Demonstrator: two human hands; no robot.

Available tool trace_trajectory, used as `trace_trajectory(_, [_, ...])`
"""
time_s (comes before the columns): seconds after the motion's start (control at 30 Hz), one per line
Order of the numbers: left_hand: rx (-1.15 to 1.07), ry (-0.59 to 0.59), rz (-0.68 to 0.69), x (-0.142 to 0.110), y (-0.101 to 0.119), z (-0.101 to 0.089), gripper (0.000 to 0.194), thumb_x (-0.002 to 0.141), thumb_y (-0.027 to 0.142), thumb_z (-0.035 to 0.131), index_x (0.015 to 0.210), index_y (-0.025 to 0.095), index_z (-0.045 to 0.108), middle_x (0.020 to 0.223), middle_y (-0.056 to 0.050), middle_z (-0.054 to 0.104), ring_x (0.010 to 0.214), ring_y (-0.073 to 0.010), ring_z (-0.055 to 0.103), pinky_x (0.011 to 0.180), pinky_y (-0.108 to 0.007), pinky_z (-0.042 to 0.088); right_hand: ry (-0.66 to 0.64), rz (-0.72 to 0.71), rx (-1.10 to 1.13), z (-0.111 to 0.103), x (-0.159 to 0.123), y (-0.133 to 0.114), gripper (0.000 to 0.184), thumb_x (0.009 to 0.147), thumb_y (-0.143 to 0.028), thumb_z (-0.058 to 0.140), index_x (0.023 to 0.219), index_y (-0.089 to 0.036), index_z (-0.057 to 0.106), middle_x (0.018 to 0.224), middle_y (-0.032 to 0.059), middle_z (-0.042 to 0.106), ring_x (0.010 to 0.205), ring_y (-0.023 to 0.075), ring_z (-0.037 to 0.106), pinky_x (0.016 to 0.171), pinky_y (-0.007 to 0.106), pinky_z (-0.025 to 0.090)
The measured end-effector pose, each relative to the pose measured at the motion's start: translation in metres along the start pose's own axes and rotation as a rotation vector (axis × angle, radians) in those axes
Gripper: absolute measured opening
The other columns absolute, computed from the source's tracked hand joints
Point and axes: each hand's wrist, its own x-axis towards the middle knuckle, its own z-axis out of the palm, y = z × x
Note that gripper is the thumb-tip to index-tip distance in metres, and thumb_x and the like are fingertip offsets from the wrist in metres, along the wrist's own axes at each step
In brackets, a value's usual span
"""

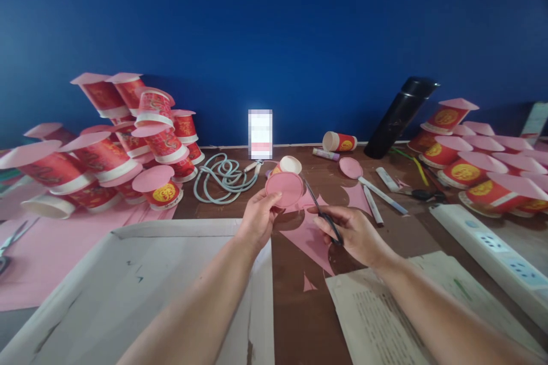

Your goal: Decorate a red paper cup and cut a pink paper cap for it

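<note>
Between the thumb and fingers of my left hand (260, 214) is a round pink paper disc (284, 189), tilted toward me. My right hand (354, 234) is closed around the black handles of a pair of scissors (319, 203), whose blades point up and left beside the disc's right edge. A paper cup (287, 166) lies just behind the disc, partly hidden by it. Pink paper offcuts (309, 242) spread on the brown table under my hands. Another pink disc (350, 167) lies farther back on the right.
Red cups with pink paper tops are stacked at left (156, 140) and right (464, 174). A cable (225, 179), pixelated upright screen (260, 134), black flask (400, 117), markers (383, 195), another cup (340, 142) and power strip (492, 251) surround the work area. A white box lid (171, 285) lies front left.
</note>
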Motion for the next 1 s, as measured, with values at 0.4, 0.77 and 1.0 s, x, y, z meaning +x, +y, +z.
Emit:
trace_trajectory(0.4, [-0.039,0.073,0.079,0.0022,0.0023,0.0015,0.026,0.065,0.026,0.079,0.078,0.016,0.060,0.074,0.000,0.062,0.065,-0.0099,0.056,0.068,-0.027,0.045,-0.148,0.082,0.029,0.0017,-0.0044,-0.0039,0.048,0.082,-0.048,0.067,0.118,-0.016,0.066,0.071,-0.0002,0.057,0.064,0.0116,0.051,0.055,0.022,0.042])
trace_trajectory(0.77, [0.026,0.070,0.087,0.0015,-0.0006,0.0006,0.021,0.067,0.027,0.076,0.078,0.015,0.062,0.065,0.003,0.056,0.060,-0.0082,0.051,0.068,-0.025,0.045,-0.217,0.045,-0.045,0.0055,-0.0042,-0.0027,0.043,0.079,-0.047,0.070,0.111,-0.019,0.072,0.096,0.0050,0.072,0.089,0.0206,0.064,0.078,0.028,0.050])
trace_trajectory(1.0, [0.095,0.051,0.101,0.0025,-0.0047,-0.0010,0.024,0.070,0.031,0.076,0.082,0.016,0.064,0.065,0.003,0.054,0.061,-0.0082,0.051,0.072,-0.027,0.046,-0.180,0.036,-0.059,0.0084,-0.0036,-0.0005,0.049,0.076,-0.056,0.069,0.105,-0.017,0.075,0.081,0.0054,0.071,0.076,0.0202,0.064,0.069,0.028,0.050])
